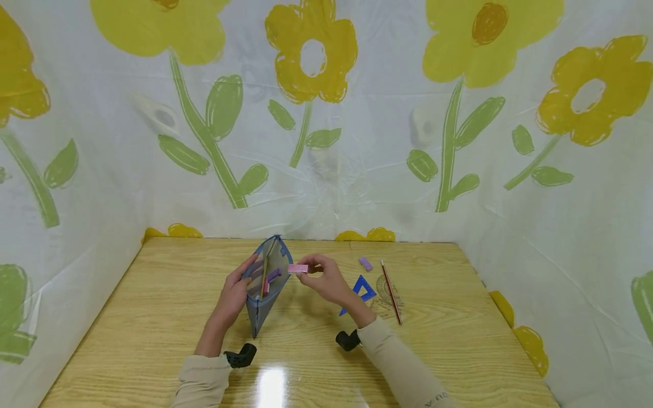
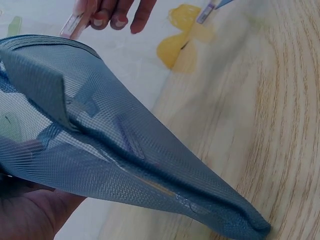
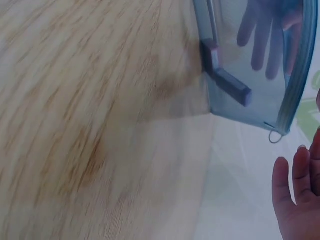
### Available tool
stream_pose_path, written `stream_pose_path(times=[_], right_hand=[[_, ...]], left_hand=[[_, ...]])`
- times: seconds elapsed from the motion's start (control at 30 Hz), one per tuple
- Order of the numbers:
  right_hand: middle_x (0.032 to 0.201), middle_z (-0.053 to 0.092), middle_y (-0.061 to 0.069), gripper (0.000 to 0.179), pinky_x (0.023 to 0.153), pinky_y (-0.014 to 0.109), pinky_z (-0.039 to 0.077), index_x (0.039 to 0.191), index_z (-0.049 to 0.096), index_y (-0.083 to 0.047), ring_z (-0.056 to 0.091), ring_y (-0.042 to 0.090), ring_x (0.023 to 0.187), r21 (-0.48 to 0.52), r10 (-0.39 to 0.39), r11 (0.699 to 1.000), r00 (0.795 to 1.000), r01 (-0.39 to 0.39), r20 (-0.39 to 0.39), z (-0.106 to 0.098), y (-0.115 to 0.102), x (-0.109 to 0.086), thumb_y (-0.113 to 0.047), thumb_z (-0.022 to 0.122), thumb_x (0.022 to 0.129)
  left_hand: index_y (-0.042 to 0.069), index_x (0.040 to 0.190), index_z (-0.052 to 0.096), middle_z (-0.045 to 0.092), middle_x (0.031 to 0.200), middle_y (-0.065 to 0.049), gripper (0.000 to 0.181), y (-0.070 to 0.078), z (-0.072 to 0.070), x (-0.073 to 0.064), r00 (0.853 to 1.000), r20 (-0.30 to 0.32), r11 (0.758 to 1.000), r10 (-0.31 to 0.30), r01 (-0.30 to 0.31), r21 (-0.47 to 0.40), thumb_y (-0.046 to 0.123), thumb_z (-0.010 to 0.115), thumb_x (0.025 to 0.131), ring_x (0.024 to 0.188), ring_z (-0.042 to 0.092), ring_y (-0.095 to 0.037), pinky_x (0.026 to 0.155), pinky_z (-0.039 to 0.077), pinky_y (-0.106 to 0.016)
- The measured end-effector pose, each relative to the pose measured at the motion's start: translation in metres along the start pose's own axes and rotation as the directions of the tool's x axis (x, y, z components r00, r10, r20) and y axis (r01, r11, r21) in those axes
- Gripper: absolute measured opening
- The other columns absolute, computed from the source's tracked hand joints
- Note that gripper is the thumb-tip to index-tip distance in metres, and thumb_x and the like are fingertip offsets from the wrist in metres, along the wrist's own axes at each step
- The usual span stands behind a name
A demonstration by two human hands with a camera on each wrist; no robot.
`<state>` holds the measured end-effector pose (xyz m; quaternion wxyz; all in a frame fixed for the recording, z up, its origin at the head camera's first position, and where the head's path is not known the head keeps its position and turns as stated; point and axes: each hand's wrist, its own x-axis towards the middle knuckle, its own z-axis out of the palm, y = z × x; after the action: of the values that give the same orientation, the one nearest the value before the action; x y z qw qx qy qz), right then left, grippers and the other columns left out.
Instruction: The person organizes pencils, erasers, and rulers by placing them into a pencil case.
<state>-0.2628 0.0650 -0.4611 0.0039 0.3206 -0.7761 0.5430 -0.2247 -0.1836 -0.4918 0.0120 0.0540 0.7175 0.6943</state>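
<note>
My left hand (image 1: 233,296) grips a blue mesh zip pouch (image 1: 259,317) by its left side, holding it upright with the mouth wide. Fingers of that hand show through the mesh in the right wrist view. Inside the pouch are a yellow pencil (image 1: 264,275), a purple eraser (image 3: 232,86) and a small pinkish-red piece (image 1: 267,287) too small to make out. At the pouch's right rim, my right hand (image 1: 326,279) pinches a pink eraser (image 1: 298,268) between thumb and fingers. The left wrist view shows this eraser just above the rim.
On the wooden table (image 1: 459,340), right of the right hand, lie a purple eraser (image 1: 365,263), a blue set square (image 1: 361,281) partly behind the forearm, a clear protractor (image 1: 384,287) and a striped pencil (image 1: 391,293) across it. Flowered cloth (image 1: 336,187) walls the table.
</note>
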Motion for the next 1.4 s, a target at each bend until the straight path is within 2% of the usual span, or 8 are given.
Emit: stream_pose_path(times=[0.1,0.33,0.6,0.77,1.1,1.4], right_hand=[[0.108,0.069,0.022,0.02,0.088,0.042,0.054,0.112,0.069,0.008,0.062,0.032,0.095,-0.01,-0.003,1.0,1.0,0.003,-0.003,0.003,-0.003,0.002,0.001,0.067,0.093],[0.104,0.07,0.01,0.019,0.081,0.03,0.052,0.111,0.072,-0.004,0.058,0.016,0.088,-0.037,0.001,0.999,1.0,-0.001,-0.009,0.013,0.032,0.011,-0.009,0.071,0.092],[0.095,0.068,0.007,0.02,0.081,0.028,0.054,0.11,0.072,-0.002,0.058,0.012,0.085,-0.069,0.006,0.998,1.0,-0.005,0.02,0.017,0.034,0.015,-0.014,0.072,0.094],[0.096,0.068,0.006,0.022,0.081,0.026,0.053,0.112,0.071,0.0,0.058,0.01,0.085,-0.081,0.031,0.996,0.999,-0.028,0.037,0.018,0.034,0.015,-0.012,0.071,0.093],[0.098,0.066,0.01,0.024,0.079,0.027,0.052,0.113,0.07,0.002,0.057,0.015,0.086,-0.06,0.034,0.998,0.999,-0.033,0.024,0.018,0.036,0.013,-0.011,0.072,0.093],[0.1,0.066,0.019,0.023,0.084,0.038,0.056,0.114,0.069,0.003,0.061,0.03,0.091,-0.026,0.022,0.999,0.999,-0.023,-0.027,0.015,0.039,0.005,-0.006,0.071,0.093]], left_hand=[[0.0,0.161,0.021,0.026,0.163,-0.028,0.062,0.0,0.0,0.001,1.0,0.003,1.0,0.003,-0.003,0.001,-0.006,0.019,0.099,0.149,0.029,-0.046,0.116,0.033,-0.061],[0.001,0.161,0.022,0.026,0.163,-0.027,0.062,-0.001,0.0,0.001,1.0,-0.002,1.0,-0.003,0.003,0.008,-0.005,0.019,0.1,0.148,0.03,-0.046,0.116,0.034,-0.061],[0.0,0.161,0.021,0.028,0.162,-0.028,0.061,-0.001,-0.001,0.0,1.0,0.011,1.0,0.008,-0.008,0.0,-0.006,0.019,0.1,0.148,0.03,-0.047,0.116,0.033,-0.061],[-0.001,0.161,0.021,0.028,0.162,-0.029,0.061,0.0,0.0,-0.001,1.0,0.012,1.0,0.015,-0.015,0.002,-0.006,0.019,0.1,0.148,0.03,-0.047,0.116,0.033,-0.061],[-0.001,0.16,0.022,0.028,0.162,-0.029,0.06,0.001,-0.001,-0.002,1.0,0.002,1.0,0.006,-0.006,0.011,-0.006,0.019,0.101,0.149,0.03,-0.047,0.117,0.032,-0.06],[0.001,0.16,0.024,0.029,0.162,-0.027,0.06,0.0,-0.003,-0.002,1.0,-0.012,1.0,-0.009,0.009,0.02,-0.006,0.02,0.101,0.149,0.031,-0.045,0.118,0.032,-0.057]])
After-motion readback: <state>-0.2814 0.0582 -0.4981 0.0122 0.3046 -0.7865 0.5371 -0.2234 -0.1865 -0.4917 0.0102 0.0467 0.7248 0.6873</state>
